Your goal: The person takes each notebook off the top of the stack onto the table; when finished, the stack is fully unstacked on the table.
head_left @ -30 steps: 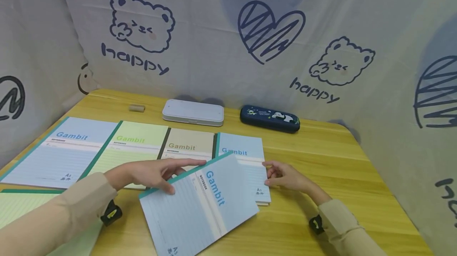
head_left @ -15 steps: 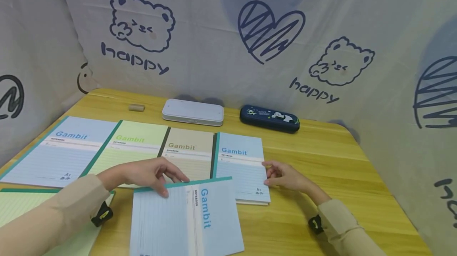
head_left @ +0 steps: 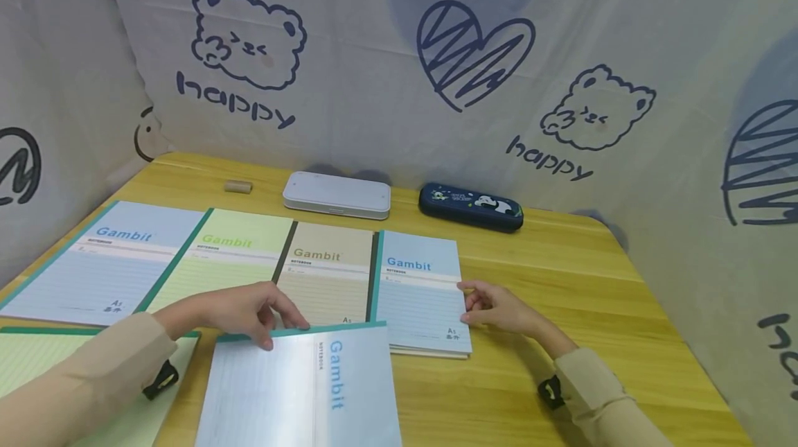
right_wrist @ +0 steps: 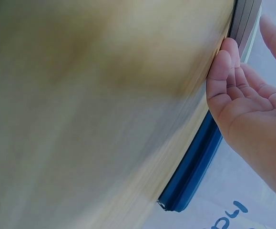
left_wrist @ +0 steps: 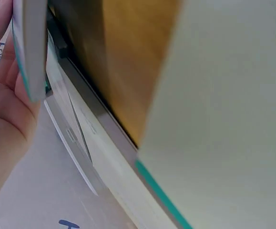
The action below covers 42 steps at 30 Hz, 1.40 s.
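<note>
My left hand (head_left: 231, 312) pinches a blue Gambit notebook (head_left: 358, 391) by its teal spine, thumb on the cover. That notebook lies turned sideways toward me, and its near part runs out of the head view. In the left wrist view the notebook's edge (left_wrist: 35, 57) sits against the fingers. My right hand (head_left: 501, 310) touches the right edge of another blue notebook (head_left: 418, 308), its fingers loosely bent and thumb apart in the right wrist view. This notebook ends a row, with something pale beneath its near edge.
Leftward in the row lie a brown notebook (head_left: 327, 287), a green one (head_left: 240, 253) and a blue one (head_left: 118, 267). Another green notebook (head_left: 134, 419) lies partly under the left sleeve. A white case (head_left: 337, 194), a navy panda case (head_left: 470, 206) and a small brown cylinder (head_left: 238, 186) stand at the back.
My left hand has drawn the held blue notebook left and toward me, off the right-end notebook, turning it so its spine runs nearly crosswise. The right hand has stayed in place.
</note>
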### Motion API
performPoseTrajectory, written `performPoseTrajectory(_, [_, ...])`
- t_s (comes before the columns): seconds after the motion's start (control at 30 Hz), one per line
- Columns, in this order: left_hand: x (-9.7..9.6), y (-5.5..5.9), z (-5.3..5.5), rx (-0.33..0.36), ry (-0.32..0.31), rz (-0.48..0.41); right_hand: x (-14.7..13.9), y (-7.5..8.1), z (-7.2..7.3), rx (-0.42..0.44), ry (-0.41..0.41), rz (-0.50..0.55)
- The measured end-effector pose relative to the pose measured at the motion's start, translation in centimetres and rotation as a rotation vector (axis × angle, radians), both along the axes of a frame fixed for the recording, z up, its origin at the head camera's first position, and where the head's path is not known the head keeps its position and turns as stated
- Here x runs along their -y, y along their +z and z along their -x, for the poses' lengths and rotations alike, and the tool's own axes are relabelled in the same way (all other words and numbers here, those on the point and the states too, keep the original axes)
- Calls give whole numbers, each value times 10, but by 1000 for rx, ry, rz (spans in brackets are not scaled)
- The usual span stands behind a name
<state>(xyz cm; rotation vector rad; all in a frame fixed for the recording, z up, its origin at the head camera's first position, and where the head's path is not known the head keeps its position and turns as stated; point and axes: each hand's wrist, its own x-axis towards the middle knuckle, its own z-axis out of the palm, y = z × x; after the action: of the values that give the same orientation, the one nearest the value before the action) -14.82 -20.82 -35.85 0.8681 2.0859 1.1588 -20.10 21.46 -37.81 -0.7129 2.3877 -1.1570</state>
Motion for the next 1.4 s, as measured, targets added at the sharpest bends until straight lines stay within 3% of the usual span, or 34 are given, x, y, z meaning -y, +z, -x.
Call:
performPoseTrajectory(0.43, [16, 0, -4, -45, -39, 11, 0, 2, -1, 4, -1, -3])
performPoseTrajectory(0.77, [21, 2, -6, -39, -34, 17, -1, 1, -1, 2, 5, 5])
performPoseTrajectory(0.97, [22, 3, -7, -43, -19, 49, 0, 1, -1, 3, 6, 7])
performPoseTrajectory(1.4, [23, 9, -9, -134, 31, 88, -1, 1, -1, 2, 8, 6])
